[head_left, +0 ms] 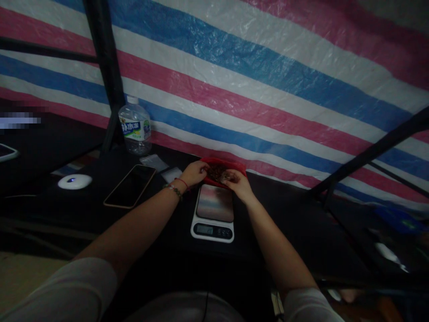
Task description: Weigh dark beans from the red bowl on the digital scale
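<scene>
A red plastic bag (238, 167) lies behind the scale, spread wide, with many small brown pieces (217, 171) inside; their kind is too dim to make out. My left hand (196, 174), with bracelets at the wrist, pinches the bag's left edge. Over the right side of the bag, my right hand (238, 183) has its fingers curled together among the brown pieces, around something small that I cannot make out. Just in front of both hands stands a white digital kitchen scale (214, 212) with a bare metal plate and a lit display.
Left of my arm lie a smartphone (130, 185), a round white device (74, 181) and small clear plastic bags (154, 162). A large clear bottle (135, 127) stands at the back beside a black metal post (103, 58). Striped plastic sheeting (234, 89) hangs behind the black table.
</scene>
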A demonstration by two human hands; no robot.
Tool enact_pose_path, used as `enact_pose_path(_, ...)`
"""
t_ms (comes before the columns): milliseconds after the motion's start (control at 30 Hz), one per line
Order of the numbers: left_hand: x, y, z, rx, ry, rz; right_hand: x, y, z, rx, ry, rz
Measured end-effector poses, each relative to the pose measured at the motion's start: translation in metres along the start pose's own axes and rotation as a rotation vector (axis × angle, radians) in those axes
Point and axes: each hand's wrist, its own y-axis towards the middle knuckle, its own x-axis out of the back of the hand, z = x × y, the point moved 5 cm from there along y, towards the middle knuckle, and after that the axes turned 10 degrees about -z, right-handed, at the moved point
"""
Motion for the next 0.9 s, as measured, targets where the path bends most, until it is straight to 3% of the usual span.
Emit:
enact_pose_path(133, 0.001, 0.000, -0.001, -0.005, 0.002, -0.001, -0.002, -0.017, 0.010, 0.024, -0.105, 0.043)
enact_pose_path(333, 0.001, 0.000, -0.002, 0.000, -0.006, -0.002, -0.018, -0.044, 0.031, 0.166, -0.300, 0.286)
enact_pose_path(433, 0.001, -0.001, -0.003, -0.011, -0.023, -0.005, -0.017, -0.047, 0.037, 0.224, -0.357, 0.309)
enact_pose_path(600, 0.005, 0.000, -0.013, -0.084, -0.035, -0.032, -0.008, -0.028, 0.039, 0.224, -0.287, 0.121)
enact_pose_path(767, 0.008, -0.002, -0.033, -0.200, -0.086, -0.035, -0.035, 0.002, 0.047, 0.356, -0.347, 0.252)
enact_pose_path(900, 0.011, -0.004, -0.044, -0.295, -0.086, -0.038, -0.057, 0.021, 0.054, 0.333, -0.406, 0.357)
